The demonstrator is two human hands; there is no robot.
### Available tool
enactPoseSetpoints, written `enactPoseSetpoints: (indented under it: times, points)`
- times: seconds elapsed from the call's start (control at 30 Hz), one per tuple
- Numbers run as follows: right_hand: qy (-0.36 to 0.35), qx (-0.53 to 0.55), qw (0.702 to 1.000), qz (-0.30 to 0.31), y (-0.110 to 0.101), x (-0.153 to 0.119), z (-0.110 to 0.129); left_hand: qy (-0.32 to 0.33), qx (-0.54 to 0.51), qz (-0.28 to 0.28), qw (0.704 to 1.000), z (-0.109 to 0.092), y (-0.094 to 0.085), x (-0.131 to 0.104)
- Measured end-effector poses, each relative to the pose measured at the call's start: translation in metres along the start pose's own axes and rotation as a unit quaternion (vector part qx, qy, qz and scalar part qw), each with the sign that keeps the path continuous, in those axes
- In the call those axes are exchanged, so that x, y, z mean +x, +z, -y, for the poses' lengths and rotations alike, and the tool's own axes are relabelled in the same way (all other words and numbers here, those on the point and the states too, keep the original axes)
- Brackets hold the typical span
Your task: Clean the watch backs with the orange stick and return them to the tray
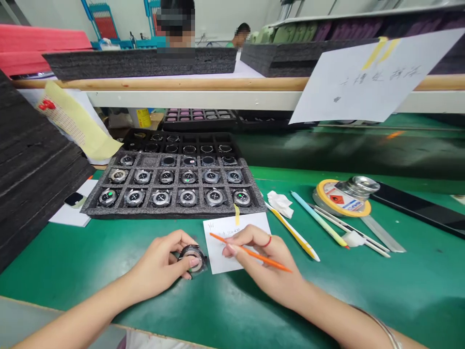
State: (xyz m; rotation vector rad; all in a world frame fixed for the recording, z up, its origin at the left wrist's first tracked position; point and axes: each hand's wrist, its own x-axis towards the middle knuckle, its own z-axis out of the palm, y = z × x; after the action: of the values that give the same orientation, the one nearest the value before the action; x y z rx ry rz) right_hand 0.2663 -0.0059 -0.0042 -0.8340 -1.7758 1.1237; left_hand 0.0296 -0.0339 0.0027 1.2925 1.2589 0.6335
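Our arms (90, 315) fill the bottom corners, left hand (158, 266) with fingers clamped on a round watch (194, 252) below the middle, right hand (271, 269) with fingers pinching an orange stick (269, 260), and we should hold both gently and still.

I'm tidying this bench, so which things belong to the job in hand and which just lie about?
Likely in the job: watch in left hand; orange stick in right hand; foam tray of watches.
Seemingly lying about: crumpled tissue; pastel pen.
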Motion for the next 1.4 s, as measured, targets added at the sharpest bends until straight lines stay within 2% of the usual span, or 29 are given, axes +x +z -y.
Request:
enactPoseSetpoints:
  times: [0.13,0.27,0.37,0.53,0.6,0.73,0.87,1.0,1.1,1.17,1.3,1.33,1.4]
  points:
    - [0.019,-0.052,0.995,-0.083,-0.025,0.011,0.004,0.017,0.017,-0.004,1.0,0.005,-0.003,-0.004]
    - [0.025,-0.115,0.975,-0.187,-0.062,0.024,-0.002,0.041,0.099,-0.031,0.994,0.011,-0.005,-0.007]
    - [0.029,-0.145,0.941,-0.305,-0.103,0.032,-0.01,0.043,0.094,-0.061,0.993,0.016,-0.008,-0.006]
    - [0.038,-0.204,0.85,-0.485,-0.178,0.022,-0.022,0.037,0.094,-0.011,0.995,0.028,-0.019,-0.002]
    - [0.052,-0.22,0.83,-0.511,-0.197,0.014,-0.027,0.04,0.088,-0.001,0.995,0.032,-0.022,0.001]
    - [0.089,-0.226,0.827,-0.507,-0.214,0.006,-0.037,0.036,0.055,0.023,0.998,0.033,-0.019,0.005]
    - [0.099,-0.229,0.828,-0.502,-0.214,0.008,-0.043,0.014,0.025,-0.029,0.999,0.024,-0.013,0.004]
    - [0.091,-0.244,0.823,-0.504,-0.209,0.007,-0.038,-0.007,-0.012,-0.029,0.999,0.016,-0.005,0.002]
    - [0.066,-0.243,0.815,-0.521,-0.196,0.008,-0.025,-0.009,-0.043,-0.093,0.995,0.015,0.004,0.001]
    - [0.044,-0.227,0.818,-0.526,-0.178,0.012,-0.016,-0.01,-0.053,-0.102,0.993,0.015,0.009,0.001]
    - [0.006,-0.157,0.892,-0.425,-0.119,0.022,-0.002,-0.018,-0.044,-0.075,0.996,0.009,0.009,-0.003]
    - [0.0,-0.143,0.913,-0.383,-0.101,0.023,0.0,-0.027,-0.037,-0.062,0.997,0.007,0.008,-0.003]
    - [0.004,-0.112,0.964,-0.241,-0.065,0.023,0.003,-0.044,-0.015,-0.043,0.998,0.003,0.006,-0.005]
